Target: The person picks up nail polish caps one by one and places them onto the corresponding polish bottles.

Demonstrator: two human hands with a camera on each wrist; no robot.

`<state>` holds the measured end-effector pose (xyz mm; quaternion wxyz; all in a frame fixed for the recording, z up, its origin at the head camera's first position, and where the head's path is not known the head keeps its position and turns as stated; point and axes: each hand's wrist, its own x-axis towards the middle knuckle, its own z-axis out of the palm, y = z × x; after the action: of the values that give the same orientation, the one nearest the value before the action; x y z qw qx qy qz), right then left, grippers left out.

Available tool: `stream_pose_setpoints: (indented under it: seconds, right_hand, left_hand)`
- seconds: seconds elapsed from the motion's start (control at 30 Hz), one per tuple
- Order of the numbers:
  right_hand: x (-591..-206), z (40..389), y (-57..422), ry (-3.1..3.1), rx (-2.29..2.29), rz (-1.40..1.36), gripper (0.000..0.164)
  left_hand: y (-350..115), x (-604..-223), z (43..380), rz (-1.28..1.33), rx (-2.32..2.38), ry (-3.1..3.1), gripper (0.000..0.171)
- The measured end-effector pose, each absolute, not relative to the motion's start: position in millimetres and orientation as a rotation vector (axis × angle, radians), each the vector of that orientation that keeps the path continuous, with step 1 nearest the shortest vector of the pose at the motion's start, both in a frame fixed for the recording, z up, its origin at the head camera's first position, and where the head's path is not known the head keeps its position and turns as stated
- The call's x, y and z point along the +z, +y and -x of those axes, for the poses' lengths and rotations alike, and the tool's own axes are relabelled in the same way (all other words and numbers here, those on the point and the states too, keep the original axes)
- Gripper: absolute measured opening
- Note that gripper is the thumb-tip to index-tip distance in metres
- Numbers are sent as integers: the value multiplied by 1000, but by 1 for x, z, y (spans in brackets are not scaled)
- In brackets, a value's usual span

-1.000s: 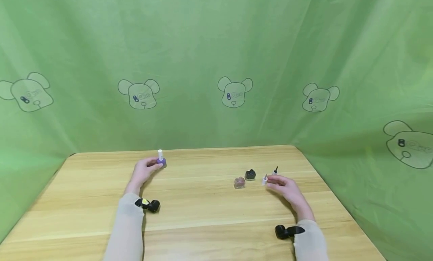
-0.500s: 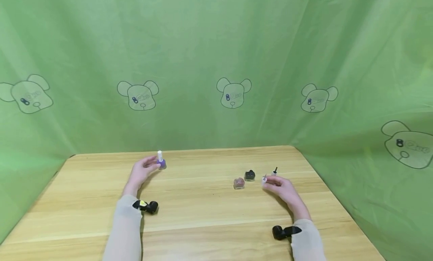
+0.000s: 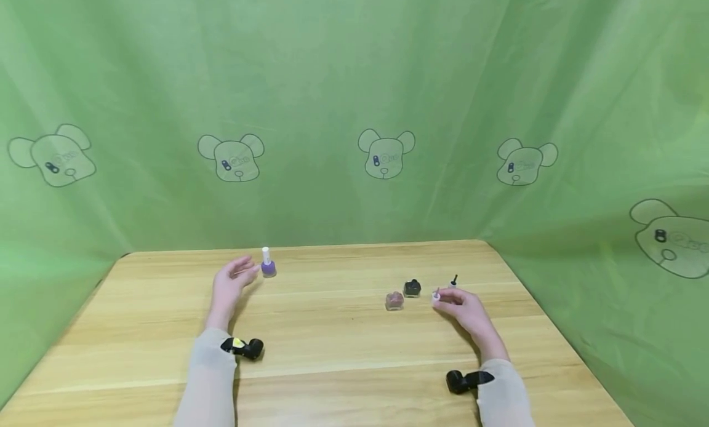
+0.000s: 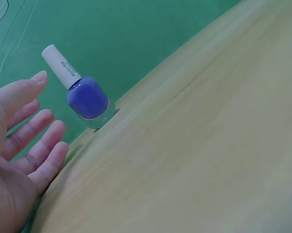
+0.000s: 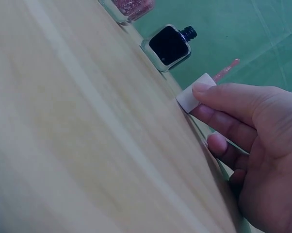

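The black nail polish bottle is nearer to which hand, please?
Right. The right hand is just to the right of the black nail polish bottle; the left hand is far to its left, beside the purple nail polish bottle.

The purple nail polish (image 4: pixel 88 98) has a white cap (image 4: pixel 61 66). The brush (image 5: pixel 227 70) and one bottle (image 3: pixel 394 301) are pink, another bottle (image 5: pixel 169 47) black. Bear faces (image 3: pixel 384 159) dot the green curtain (image 3: pixel 332 64).
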<state>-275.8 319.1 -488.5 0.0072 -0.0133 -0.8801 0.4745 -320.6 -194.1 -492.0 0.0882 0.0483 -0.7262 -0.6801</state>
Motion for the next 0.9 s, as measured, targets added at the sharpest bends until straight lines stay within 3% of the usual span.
stream_pose_setpoints:
  seconds: [0.4, 0.9]
  right_hand:
    - [-485, 274, 323, -2714, 1534, 21, 40]
    - [-471, 269, 328, -2668, 1694, -38, 39]
  left_hand:
    - [-179, -484, 308, -192, -1920, -2209, 44]
    - [-128, -456, 299, 146, -1806, -2254, 34]
